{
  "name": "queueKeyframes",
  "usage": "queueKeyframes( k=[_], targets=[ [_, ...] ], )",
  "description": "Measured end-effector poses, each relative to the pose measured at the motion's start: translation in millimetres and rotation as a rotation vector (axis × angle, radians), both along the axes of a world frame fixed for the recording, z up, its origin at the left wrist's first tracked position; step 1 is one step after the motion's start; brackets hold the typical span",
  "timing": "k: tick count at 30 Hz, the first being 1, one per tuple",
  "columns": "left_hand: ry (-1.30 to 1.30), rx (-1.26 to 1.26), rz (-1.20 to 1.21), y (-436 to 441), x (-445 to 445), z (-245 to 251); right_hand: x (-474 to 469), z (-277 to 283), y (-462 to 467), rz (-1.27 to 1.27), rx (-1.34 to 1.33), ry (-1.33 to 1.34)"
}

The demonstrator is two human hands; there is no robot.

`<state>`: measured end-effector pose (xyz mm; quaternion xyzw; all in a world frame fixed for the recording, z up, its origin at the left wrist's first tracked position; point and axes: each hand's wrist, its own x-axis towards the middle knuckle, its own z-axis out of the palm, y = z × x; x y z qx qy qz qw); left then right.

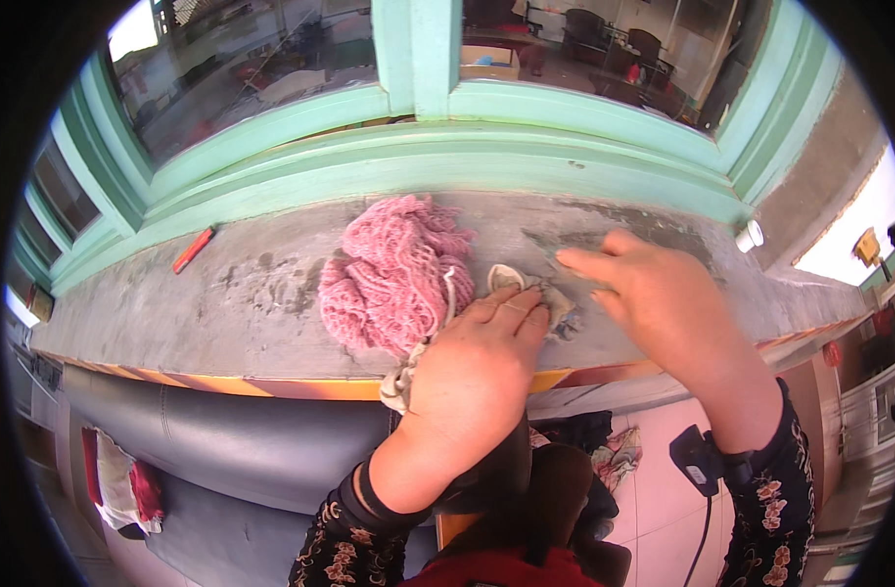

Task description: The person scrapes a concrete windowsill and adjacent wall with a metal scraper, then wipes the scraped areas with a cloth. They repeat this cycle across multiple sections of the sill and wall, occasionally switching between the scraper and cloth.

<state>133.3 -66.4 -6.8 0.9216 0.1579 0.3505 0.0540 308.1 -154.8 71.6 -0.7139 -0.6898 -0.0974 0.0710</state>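
My left hand (484,352) presses down, fingers together, on a crumpled, soiled pale cloth (562,312) lying on a grey concrete window sill (286,220). A whitish loop-shaped edge (504,274) shows just beyond its fingertips. More twisted pale cloth (397,385) hangs at the sill's front edge beside the wrist. To the right, my right hand (638,282) is low over the sill, index finger stretched leftward and other fingers curled. A thin grey-green blade-like shape (543,241) shows at that fingertip; blur hides whether it is gripped. Pink knitted fabric (399,275) lies bunched left of my left hand.
A red-handled tool (194,250) lies on the sill's left. Green window frames (432,147) stand behind the sill. A white cylinder (749,236) sits at the right corner. Below are a black padded seat (234,433), folded cloths (124,480) and crumpled fabric (620,455) on the tiles.
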Motion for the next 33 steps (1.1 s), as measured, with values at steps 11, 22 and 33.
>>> queueKeyframes(
  k=[11,22,33],
  targets=[
    [0.011,0.001,-0.015,3.0,-1.1,-4.6,-31.7,5.6,47.1,-0.005,-0.122,-0.139],
    [0.034,0.052,0.026,2.0,0.6,-6.6,-25.2,-16.2,37.0,0.097,0.082,-0.177],
    [0.009,0.086,0.035,0.8,3.5,-8.4,-24.7,-14.5,39.6,0.032,-0.12,-0.016]
  ],
)
